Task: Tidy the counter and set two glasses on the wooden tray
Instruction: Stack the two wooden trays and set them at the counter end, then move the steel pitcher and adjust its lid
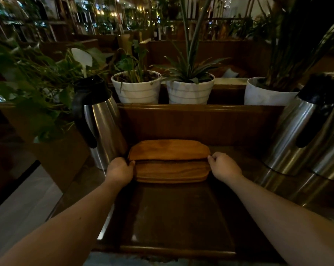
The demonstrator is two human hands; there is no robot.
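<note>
A stack of wooden trays (170, 171) lies at the back of the dark counter (177, 217). The top wooden tray (169, 149) is tilted up, its front edge raised off the ones beneath. My left hand (120, 170) grips the top tray's left end. My right hand (224, 167) grips its right end. No glasses are in view.
A steel thermos jug (103, 123) with a black handle stands left of the trays, a larger steel jug (312, 129) stands at the right. Three white plant pots (136, 91) (189, 92) (267, 93) sit on the ledge behind. Leafy plants (34, 87) crowd the left.
</note>
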